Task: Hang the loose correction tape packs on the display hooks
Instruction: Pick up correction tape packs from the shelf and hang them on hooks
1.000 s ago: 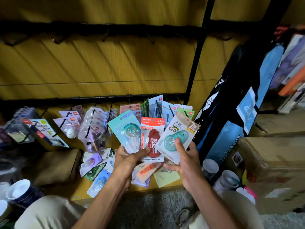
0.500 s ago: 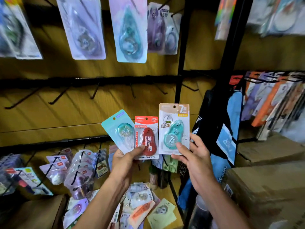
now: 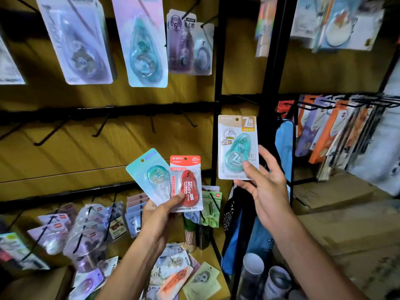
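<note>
Just two bare forearms coming up from the bottom of the shot — no sleeves showing anywhere up to the frame edge. Left hand and right hand are both bare too: no gloves, rings, watch or wristband that I can spot. Short, plain nails on the thumbs — that's about all there is.

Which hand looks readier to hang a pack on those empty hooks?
Probably the right hand: it holds one green pack upright, hole on top, raised near the bare hooks. The left hand grips two.
</note>
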